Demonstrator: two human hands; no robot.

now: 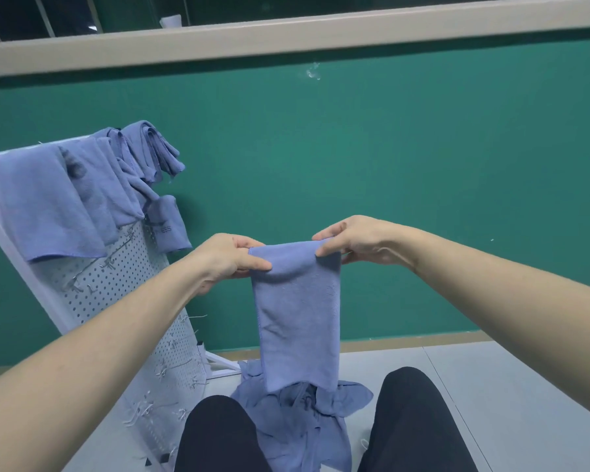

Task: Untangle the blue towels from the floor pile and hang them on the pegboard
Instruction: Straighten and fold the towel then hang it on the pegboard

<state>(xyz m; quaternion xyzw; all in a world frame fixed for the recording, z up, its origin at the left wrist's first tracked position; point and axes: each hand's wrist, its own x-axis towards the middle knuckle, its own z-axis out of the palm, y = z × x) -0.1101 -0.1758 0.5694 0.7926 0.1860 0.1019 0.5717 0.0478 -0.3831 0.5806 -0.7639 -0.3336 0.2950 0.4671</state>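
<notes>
Knees in black frame the floor pile (297, 424), a few blue towels left (too tangled to count). Above it one towel (298, 315) hangs free, left hand (230, 258) and right hand (358, 241) pinching its top corners. Farther left, pegboard (116, 287) has roughly five hung, so maybe over halfway.

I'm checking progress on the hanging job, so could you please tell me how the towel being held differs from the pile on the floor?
The held towel hangs smooth and folded, while the floor pile is crumpled and tangled. The held towel is raised off the floor, its top edge pinched by the left hand and right hand; the floor pile lies between the person's knees, untouched by either hand. Both are the same blue cloth.
</notes>
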